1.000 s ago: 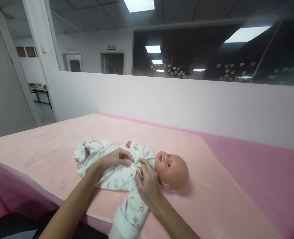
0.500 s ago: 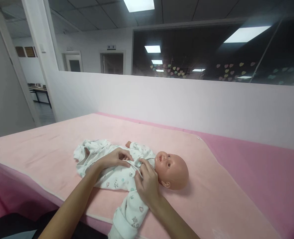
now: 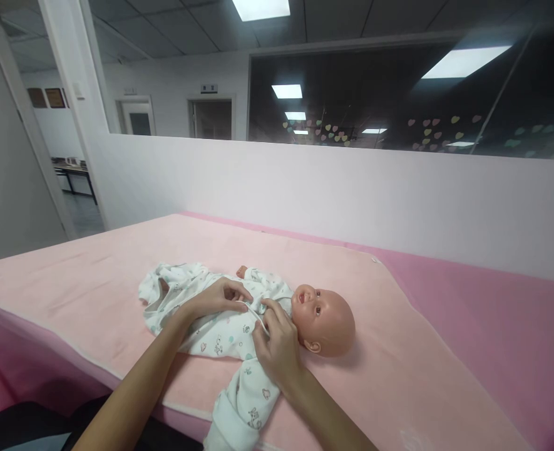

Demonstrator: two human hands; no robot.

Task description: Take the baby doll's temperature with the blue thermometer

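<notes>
A baby doll (image 3: 326, 319) lies on its back, head to the right, dressed in a white printed romper (image 3: 232, 335). My left hand (image 3: 223, 295) pinches the romper's front edge at the chest. Closer to the neck, my right hand (image 3: 277, 341) has its fingers closed on the same edge, and the white trim is stretched between the two hands. One sleeve (image 3: 248, 404) hangs toward me over the table's near edge, with no doll hand showing from it. At the far side a small doll hand (image 3: 241, 272) pokes out of the other sleeve. My fingers partly hide the front opening.
Under the doll is a peach-pink pad (image 3: 107, 269) on a darker pink cover (image 3: 492, 313). A white half wall (image 3: 305, 188) with a window above runs along the back. On the left are a grey door (image 3: 14, 163) and a doorway.
My left hand has shifted very slightly to the right along the romper's edge. The trim between my hands looks a little straighter; the doll lies almost unchanged.
</notes>
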